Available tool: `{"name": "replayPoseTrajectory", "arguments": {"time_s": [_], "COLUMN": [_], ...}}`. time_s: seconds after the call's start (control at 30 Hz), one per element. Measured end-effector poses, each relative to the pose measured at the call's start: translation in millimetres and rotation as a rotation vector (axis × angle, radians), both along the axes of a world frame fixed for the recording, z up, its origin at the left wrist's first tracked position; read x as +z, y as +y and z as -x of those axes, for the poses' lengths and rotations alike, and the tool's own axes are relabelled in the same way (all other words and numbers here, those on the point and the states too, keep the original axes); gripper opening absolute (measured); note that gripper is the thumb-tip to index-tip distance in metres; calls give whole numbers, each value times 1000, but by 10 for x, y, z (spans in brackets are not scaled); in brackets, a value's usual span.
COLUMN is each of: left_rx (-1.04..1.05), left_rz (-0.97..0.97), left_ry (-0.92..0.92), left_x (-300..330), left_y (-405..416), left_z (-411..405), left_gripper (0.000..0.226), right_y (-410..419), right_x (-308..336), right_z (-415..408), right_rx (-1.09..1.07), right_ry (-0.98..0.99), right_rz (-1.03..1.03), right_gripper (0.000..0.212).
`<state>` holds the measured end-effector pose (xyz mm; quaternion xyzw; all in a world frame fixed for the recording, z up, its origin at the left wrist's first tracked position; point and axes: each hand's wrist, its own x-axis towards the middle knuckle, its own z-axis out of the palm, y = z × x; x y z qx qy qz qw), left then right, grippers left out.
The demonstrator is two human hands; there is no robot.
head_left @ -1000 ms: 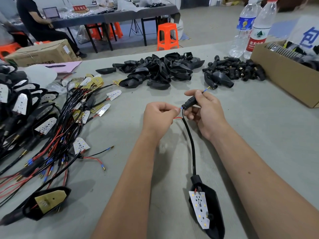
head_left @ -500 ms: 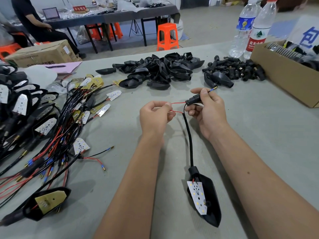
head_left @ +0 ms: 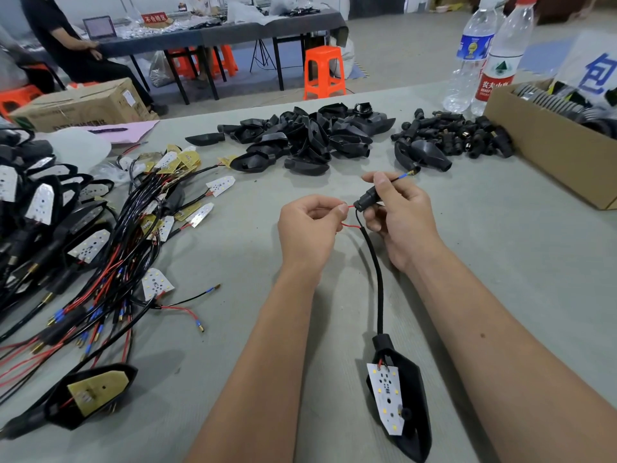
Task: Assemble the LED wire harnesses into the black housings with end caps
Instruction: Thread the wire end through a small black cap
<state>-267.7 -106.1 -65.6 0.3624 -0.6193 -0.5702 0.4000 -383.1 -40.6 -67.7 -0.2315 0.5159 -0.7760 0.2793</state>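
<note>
Over the tabletop (head_left: 500, 262), my right hand (head_left: 397, 218) grips the end cap (head_left: 365, 200); at its nine o'clock, my left hand (head_left: 309, 225) pinches the red wire (head_left: 350, 225).

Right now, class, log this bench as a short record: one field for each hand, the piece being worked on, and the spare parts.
Left hand: pinches the red wire
Right hand: grips the black end cap
Blue-tipped wire: sticks out past the cap
Housing: lies on the table, LED board inside
Spare housings: heaped behind the hands
Spare caps: heaped beside the cardboard box
</note>
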Motion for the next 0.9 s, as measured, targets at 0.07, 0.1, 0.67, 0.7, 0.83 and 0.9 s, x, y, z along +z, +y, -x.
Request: {"name": "replayPoseTrajectory", "arguments": {"time_s": [0.07, 0.1, 0.67, 0.7, 0.83, 0.9], "left_rx": [-4, -5, -44, -39, 7, -21], "left_rz": [14, 12, -29, -56, -159, -148], "left_ry": [-13, -18, 9, 26, 52, 40], "left_x": [4, 6, -1, -4, -11, 13], "left_y": [-3, -5, 12, 16, 24, 45], "left_z": [0, -1, 22, 22, 17, 10], "left_gripper": [13, 12, 17, 16, 6, 8], "right_y": [-3, -5, -8, -6, -6, -5], "right_x": [-4, -5, -14, -10, -1, 5], "right_z": [0, -4, 12, 11, 13, 19], "right_rx": [0, -1, -52, -60, -89, -90], "right_ry": [6, 7, -43, -54, -99, -120], "right_rz": [-7, -9, 9, 17, 49, 50], "right_gripper": [17, 17, 25, 24, 20, 19]}}
